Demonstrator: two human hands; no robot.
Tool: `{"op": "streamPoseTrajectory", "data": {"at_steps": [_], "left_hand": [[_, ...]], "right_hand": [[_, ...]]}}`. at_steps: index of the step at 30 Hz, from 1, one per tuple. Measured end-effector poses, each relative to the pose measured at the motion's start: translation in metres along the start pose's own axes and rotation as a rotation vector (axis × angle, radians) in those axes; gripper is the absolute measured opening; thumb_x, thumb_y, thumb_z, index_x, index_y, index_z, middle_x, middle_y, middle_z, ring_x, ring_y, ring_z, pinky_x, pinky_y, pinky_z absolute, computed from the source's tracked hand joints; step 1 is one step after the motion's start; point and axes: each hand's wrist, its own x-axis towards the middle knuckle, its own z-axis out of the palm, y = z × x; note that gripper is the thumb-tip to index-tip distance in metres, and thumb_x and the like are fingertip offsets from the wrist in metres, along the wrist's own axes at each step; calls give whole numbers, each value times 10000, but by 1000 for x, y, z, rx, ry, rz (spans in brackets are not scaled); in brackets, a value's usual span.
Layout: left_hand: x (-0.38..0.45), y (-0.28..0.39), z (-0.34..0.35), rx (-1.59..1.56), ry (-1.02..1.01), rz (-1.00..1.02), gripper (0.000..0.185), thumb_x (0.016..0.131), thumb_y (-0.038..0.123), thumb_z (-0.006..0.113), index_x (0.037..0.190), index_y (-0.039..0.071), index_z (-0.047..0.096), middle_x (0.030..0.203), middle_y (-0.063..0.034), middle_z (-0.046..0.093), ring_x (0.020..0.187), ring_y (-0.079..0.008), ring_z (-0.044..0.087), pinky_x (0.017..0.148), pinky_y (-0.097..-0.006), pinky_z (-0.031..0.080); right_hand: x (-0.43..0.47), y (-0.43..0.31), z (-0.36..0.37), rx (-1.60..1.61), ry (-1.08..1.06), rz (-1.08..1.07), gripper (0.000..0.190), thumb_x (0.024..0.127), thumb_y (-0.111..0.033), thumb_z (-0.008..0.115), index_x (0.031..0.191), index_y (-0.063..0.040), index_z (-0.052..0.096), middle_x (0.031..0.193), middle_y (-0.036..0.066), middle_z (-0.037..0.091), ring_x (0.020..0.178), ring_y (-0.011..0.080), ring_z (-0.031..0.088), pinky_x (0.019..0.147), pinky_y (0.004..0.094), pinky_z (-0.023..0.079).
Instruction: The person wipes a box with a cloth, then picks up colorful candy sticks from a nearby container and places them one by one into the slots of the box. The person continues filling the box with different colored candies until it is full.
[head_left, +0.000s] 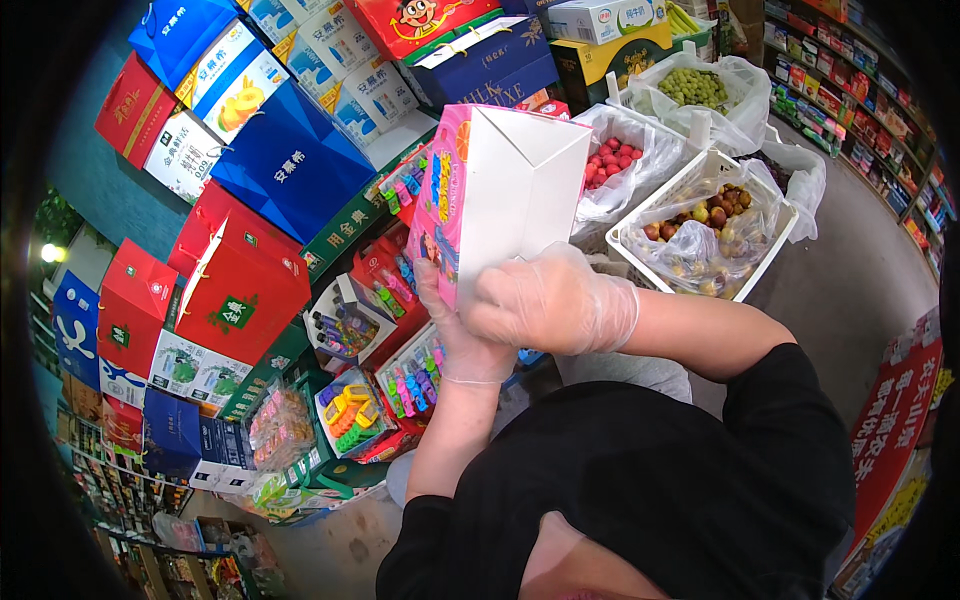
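A pink and white cardboard box (525, 172) is tilted up in front of me, its plain white side facing up and its printed pink side to the left. My left hand (474, 349), in a clear plastic glove, grips the near lower corner, with the thumb along the pink side. Also gloved, my right hand (551, 300) has its fingers curled at the box's near end, partly over the left hand. Its fingertips are hidden. Below the box, a tray of colourful small toys or candy packs (409, 379) stands close to my left wrist.
White plastic crates (660, 277) with bagged fruit stand at right. An open white carton (349, 322) of small bottles and a carton of yellow, orange and green items (349, 412) lie at left. Milk gift boxes (247, 300) are stacked behind them. Shelves (855, 97) line the far right.
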Motion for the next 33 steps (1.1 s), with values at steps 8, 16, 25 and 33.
{"op": "streamPoseTrajectory", "data": {"at_steps": [8, 16, 25, 33], "left_hand": [[-11, 12, 18, -74, -42, -145, 1062, 822, 838, 640, 1640, 214, 376, 1689, -124, 363, 1491, -423, 409, 1159, -750, 354], [-12, -7, 14, -72, -41, -304, 1079, 831, 840, 628, 1661, 211, 347, 1680, -122, 389, 1512, -431, 397, 1171, -716, 360], [-16, 4, 27, -12, 28, -225, 1187, 747, 910, 654, 1623, 152, 393, 1577, -131, 497, 1427, -374, 498, 1109, -641, 443], [-12, -6, 11, -16, -73, -291, 1086, 839, 822, 647, 1668, 193, 337, 1690, -140, 378, 1519, -427, 399, 1153, -738, 375]], "right_hand": [[-2, 35, -22, 58, 126, 298, 157, 907, -297, 725, 987, -197, 633, 890, 17, 595, 702, 222, 693, 510, 374, 517], [39, 64, -33, 68, 461, 342, 255, 847, -170, 838, 1052, -139, 691, 953, 33, 690, 807, 256, 688, 640, 357, 551], [9, 62, -28, 26, 433, 255, 231, 824, -206, 836, 1008, -168, 702, 853, 20, 642, 693, 228, 686, 559, 345, 542], [28, 64, -29, -15, 499, 228, 234, 830, -219, 821, 1033, -184, 708, 860, -1, 621, 694, 194, 680, 534, 325, 520]]}}
